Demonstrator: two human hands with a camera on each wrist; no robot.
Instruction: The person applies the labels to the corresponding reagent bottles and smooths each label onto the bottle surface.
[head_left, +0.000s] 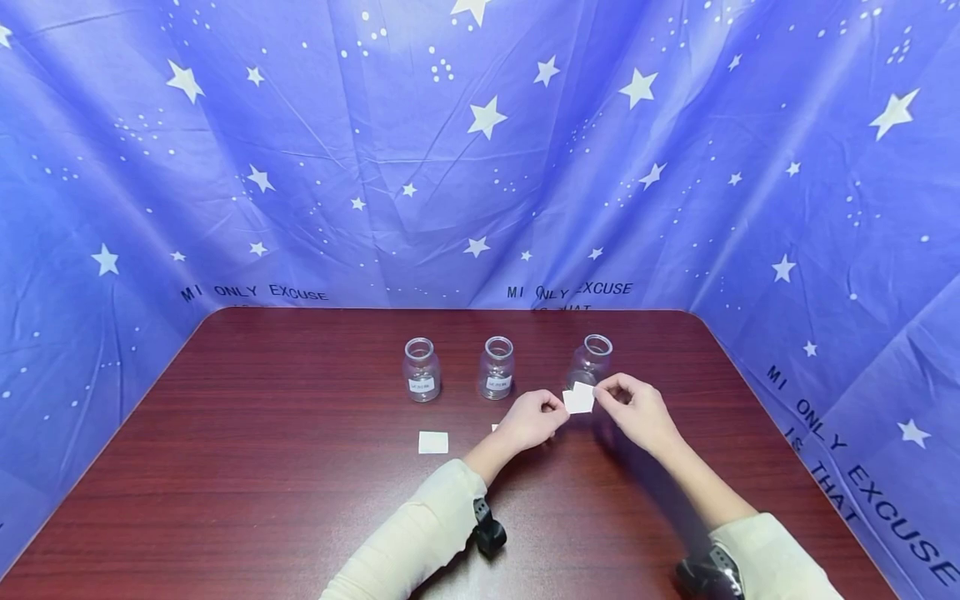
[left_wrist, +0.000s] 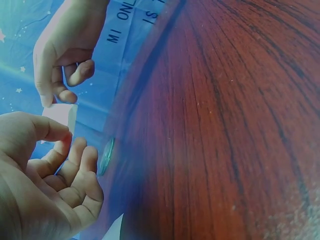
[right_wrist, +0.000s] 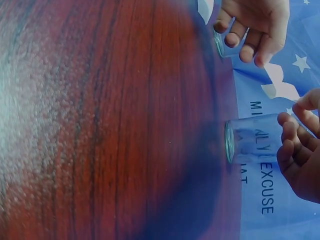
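Observation:
In the head view, my left hand (head_left: 534, 418) and right hand (head_left: 636, 408) meet in front of the right-hand glass jar (head_left: 597, 354). Between them are two overlapping small white pieces that look like a label (head_left: 577, 403) and its backing; which is which I cannot tell. My left thumb and forefinger pinch the left edge, while the right fingertips pinch the upper right piece. The right wrist view shows the white label (right_wrist: 280, 90) spread in two parts and slightly bent. That jar stands upright behind the hands, its lower front partly hidden.
Two more open glass jars, the left (head_left: 422, 367) and middle (head_left: 497, 362), stand upright bearing printed white labels. A white paper piece (head_left: 433, 442) lies on the dark red wooden table (head_left: 247, 467); another is mostly hidden by my left hand. Blue starry cloth (head_left: 420, 167) surrounds the table.

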